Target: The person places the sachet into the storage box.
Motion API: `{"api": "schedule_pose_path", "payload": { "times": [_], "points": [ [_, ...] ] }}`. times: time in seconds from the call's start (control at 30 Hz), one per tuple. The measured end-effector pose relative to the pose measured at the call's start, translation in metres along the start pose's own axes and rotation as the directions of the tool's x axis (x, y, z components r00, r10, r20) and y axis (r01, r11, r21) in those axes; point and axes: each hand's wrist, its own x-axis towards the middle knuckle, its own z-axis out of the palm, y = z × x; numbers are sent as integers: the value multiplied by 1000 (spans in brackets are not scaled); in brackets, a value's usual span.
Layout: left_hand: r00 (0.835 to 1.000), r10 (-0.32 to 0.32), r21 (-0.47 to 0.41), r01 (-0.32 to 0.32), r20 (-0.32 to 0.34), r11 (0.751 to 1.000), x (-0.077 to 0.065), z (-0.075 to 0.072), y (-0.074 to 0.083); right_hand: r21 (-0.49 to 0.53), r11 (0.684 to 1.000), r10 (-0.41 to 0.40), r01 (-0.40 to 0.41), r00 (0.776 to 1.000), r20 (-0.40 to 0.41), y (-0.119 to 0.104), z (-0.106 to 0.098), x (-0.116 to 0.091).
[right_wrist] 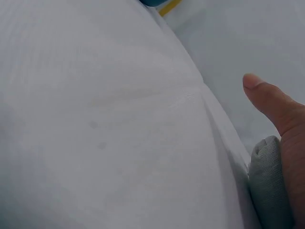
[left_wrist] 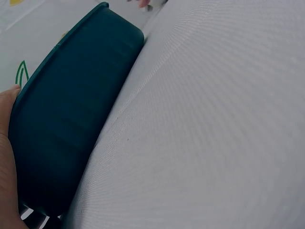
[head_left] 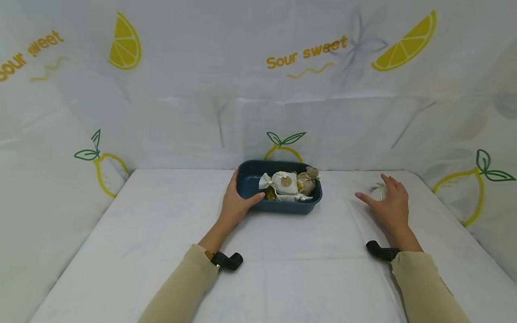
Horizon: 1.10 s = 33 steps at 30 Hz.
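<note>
A dark blue plastic tub (head_left: 282, 207) stands on the table. My left hand (head_left: 236, 202) holds its left end, the thumb along the near rim and the fingers at the left side. Inside the tub lie a white fabric sachet (head_left: 287, 183) with a round tan label and a tied burlap pouch (head_left: 308, 185), plus other small bags partly hidden. At the right, my right hand (head_left: 391, 202) is spread, thumb apart from the fingers, beside a small pale cloth pouch (head_left: 378, 192). In the right wrist view this pouch (right_wrist: 269, 183) appears close to the hand, below the thumb.
A white cloth covers the table (head_left: 291, 269). Behind it hangs a white sheet (head_left: 194, 116) printed with lemons and "Sour sweet" lettering, which also closes off both sides. A black device (head_left: 228, 261) is strapped on each wrist.
</note>
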Motion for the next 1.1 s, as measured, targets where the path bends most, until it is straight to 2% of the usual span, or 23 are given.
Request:
{"api": "schedule_pose_path", "payload": {
  "times": [0.27,0.4,0.53,0.77,0.87,0.93,1.1],
  "points": [
    [1000,1,3,-1,-3,1000,0,-1,-1,-92,992,97,-89,992,81,1,1,0],
    [1000,1,7,0,-4,1000,0,-1,-1,-124,985,135,-123,987,92,1,1,-1],
    [1000,-1,11,1,0,1000,0,-1,-1,-122,982,152,-146,988,41,3,3,-2],
    [1000,-4,13,4,1,1000,-1,-1,-1,-51,986,158,-160,986,-48,-1,2,-4],
    [1000,-3,13,3,2,1000,-1,0,-1,-6,992,129,-130,987,-97,-7,0,-4],
    [1000,-3,12,3,3,1000,-1,0,-1,31,996,84,-81,988,-131,-14,-2,-3],
    [1000,4,3,-4,-4,1000,0,1,-2,127,990,-39,63,982,-182,-48,-7,0]
  ]
}}
